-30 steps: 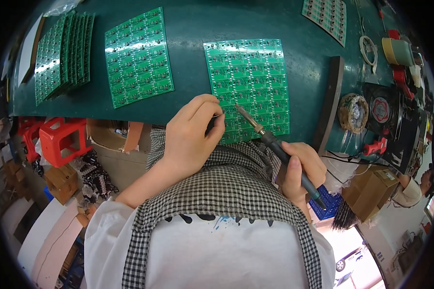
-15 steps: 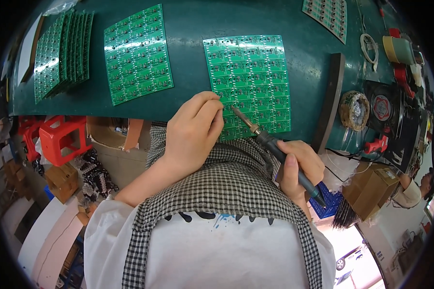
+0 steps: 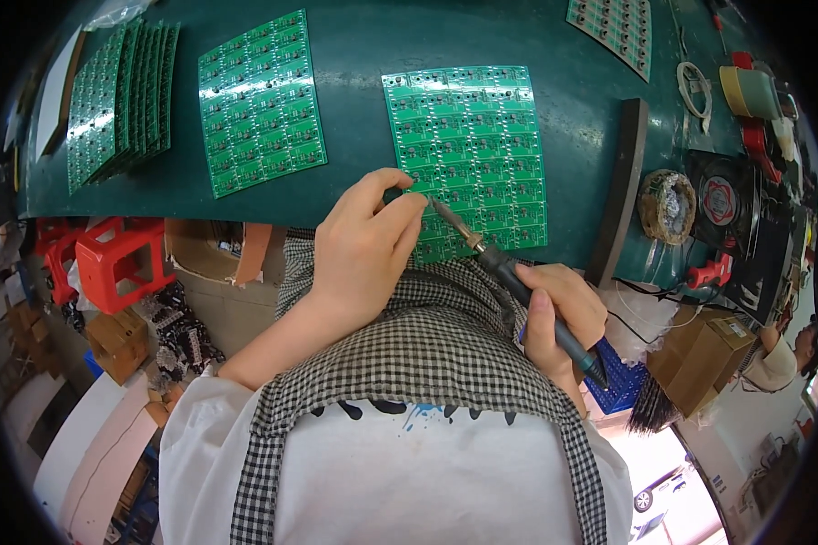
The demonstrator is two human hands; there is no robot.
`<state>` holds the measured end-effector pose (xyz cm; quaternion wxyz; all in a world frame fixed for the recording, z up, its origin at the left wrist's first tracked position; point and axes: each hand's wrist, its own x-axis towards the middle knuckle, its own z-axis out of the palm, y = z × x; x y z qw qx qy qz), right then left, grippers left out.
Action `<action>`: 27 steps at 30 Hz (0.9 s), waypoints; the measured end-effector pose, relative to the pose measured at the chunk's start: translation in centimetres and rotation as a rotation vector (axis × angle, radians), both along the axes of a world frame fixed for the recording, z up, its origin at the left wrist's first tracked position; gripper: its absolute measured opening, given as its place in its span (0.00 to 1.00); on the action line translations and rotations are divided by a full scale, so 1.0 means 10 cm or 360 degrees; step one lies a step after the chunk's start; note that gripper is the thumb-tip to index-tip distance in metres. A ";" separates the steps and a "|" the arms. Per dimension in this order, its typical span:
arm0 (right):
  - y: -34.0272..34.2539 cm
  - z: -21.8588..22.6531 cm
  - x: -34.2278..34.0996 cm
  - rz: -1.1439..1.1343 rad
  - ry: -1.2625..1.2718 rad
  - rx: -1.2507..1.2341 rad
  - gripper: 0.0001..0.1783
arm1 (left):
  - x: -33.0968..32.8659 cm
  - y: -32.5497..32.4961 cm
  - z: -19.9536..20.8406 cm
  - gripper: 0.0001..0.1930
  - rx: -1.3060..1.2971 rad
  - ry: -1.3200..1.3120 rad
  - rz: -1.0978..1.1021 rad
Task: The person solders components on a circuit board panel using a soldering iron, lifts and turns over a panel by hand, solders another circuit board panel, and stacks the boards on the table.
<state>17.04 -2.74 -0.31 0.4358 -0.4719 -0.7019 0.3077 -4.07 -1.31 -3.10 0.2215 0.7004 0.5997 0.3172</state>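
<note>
My right hand (image 3: pixel 565 313) is wrapped round the dark handle of a soldering iron (image 3: pixel 522 283). The iron slants up and to the left, its tip over the lower left part of a green circuit board panel (image 3: pixel 482 154) on the table. Beside the tip, my left hand (image 3: pixel 365 245) is at the panel's left edge, with thumb and forefinger bent toward each other. A small dark spot shows between those fingers; what they hold, if anything, is too small to name.
Left on the green table (image 3: pixel 354 118) lie another green panel (image 3: pixel 262 104) and a standing row of panels (image 3: pixel 123 104). To the right are a dark bar (image 3: pixel 620 195), a round holder with silvery filling (image 3: pixel 668 207), a fan (image 3: pixel 725 202) and a panel with round parts (image 3: pixel 613 32).
My left thumb and forefinger have shifted slightly, and a dark gap now shows between them. The iron's tip has moved a little to the left, closer to the fingers.
</note>
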 end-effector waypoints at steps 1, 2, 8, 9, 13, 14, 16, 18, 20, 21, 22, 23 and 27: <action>-0.01 0.01 0.00 0.0012 -0.0011 0.0015 0.08 | -0.01 0.00 0.00 0.07 -0.0014 0.0030 -0.0019; -0.02 0.01 0.01 0.0010 -0.0011 0.0016 0.08 | -0.01 0.00 0.01 0.07 -0.0013 0.0031 -0.0020; -0.11 0.02 0.10 -0.0075 0.0054 0.0075 0.08 | -0.01 -0.10 0.06 0.06 -0.0043 -0.0169 -0.0107; -0.12 0.02 0.11 -0.0086 0.0059 0.0060 0.08 | -0.01 -0.11 0.07 0.07 -0.0070 -0.0184 -0.0115; -0.14 0.00 0.12 -0.0031 0.0059 -0.0003 0.08 | 0.01 -0.13 0.03 0.08 -0.0028 -0.0146 -0.0098; -0.15 0.00 0.12 -0.0033 0.0060 -0.0002 0.08 | 0.02 -0.13 0.02 0.08 -0.0026 -0.0145 -0.0099; -0.15 0.01 0.11 -0.0030 0.0040 -0.0044 0.08 | 0.03 -0.13 0.00 0.08 0.0035 -0.0125 -0.0088; -0.14 0.01 0.09 -0.0026 0.0022 -0.0032 0.08 | 0.03 -0.13 -0.01 0.08 0.0041 -0.0124 -0.0087; -0.13 0.01 0.08 -0.0022 0.0002 -0.0020 0.08 | 0.03 -0.13 -0.01 0.08 0.0047 -0.0125 -0.0086; -0.13 0.01 0.08 -0.0012 -0.0005 -0.0019 0.08 | 0.04 -0.13 0.00 0.08 0.0026 -0.0125 -0.0081; -0.13 0.01 0.08 -0.0003 -0.0011 -0.0018 0.08 | 0.04 -0.13 0.00 0.07 0.0006 -0.0124 -0.0076; -0.14 0.01 0.08 -0.0004 -0.0010 -0.0016 0.08 | 0.03 -0.13 0.00 0.07 0.0008 -0.0124 -0.0077; -0.18 0.02 0.10 0.0005 0.0007 0.0012 0.08 | 0.01 -0.14 0.06 0.06 0.0001 0.0028 -0.0102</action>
